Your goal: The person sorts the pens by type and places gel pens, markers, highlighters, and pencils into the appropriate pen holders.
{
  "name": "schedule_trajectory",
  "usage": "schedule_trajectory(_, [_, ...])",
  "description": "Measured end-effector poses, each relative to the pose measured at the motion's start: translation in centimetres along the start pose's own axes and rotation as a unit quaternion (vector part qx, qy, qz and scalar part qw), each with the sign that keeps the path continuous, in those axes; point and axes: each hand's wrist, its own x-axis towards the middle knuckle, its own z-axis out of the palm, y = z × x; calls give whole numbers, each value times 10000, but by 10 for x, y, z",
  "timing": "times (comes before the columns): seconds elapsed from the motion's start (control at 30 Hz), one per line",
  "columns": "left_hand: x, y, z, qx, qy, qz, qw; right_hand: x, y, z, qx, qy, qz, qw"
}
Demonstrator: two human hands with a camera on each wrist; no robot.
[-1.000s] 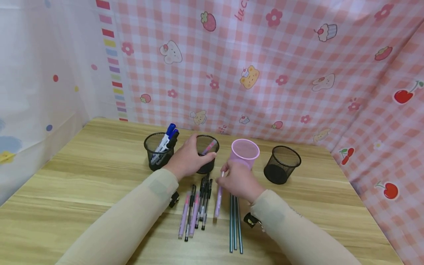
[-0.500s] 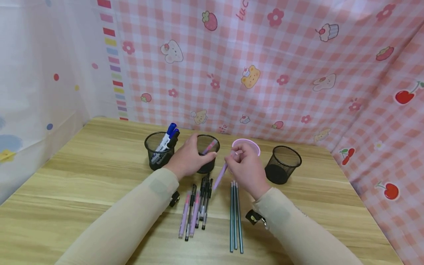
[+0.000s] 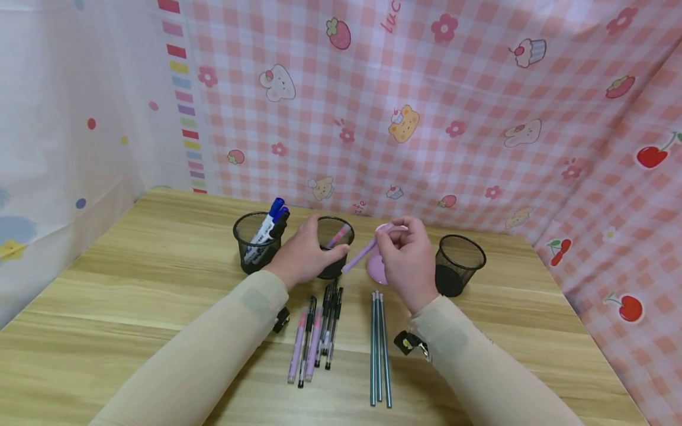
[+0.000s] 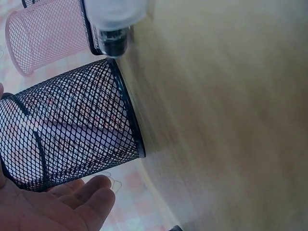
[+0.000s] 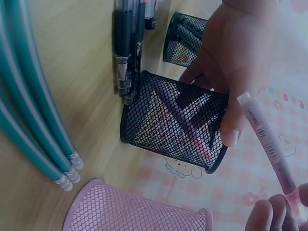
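Note:
My left hand holds the second black mesh pen cup from the left, thumb near the rim and fingers along the other side. Inside it leans a pink-purple highlighter. My right hand pinches another pink-purple highlighter at its pink end. That highlighter is tilted, its free end pointing down and left toward the held cup; in the right wrist view it is close beside the left thumb and cup rim. A pink mesh cup stands behind the right hand, partly hidden by it.
On the wooden table lie black gel pens, two more pink-purple highlighters and several teal pencils. A black mesh cup with markers stands at left, and an empty one at right.
My right hand has lifted the highlighter from near the table, moving up and slightly right and tilting it toward the held cup. The left hand has kept its place.

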Motion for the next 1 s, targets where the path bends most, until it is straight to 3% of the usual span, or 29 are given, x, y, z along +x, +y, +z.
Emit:
schedule_trajectory(0.2, [-1, 1, -1, 8, 5, 17, 10000, 5, -2, 0, 308, 366, -26, 9989])
schedule_trajectory(0.53, [-2, 1, -2, -15, -18, -37, 10000, 13, -1, 1, 267, 772, -26, 9967])
schedule_trajectory(1.0, [-2, 1, -2, -10, -19, -18, 10000, 17, 5, 12, 306, 811, 38, 9962])
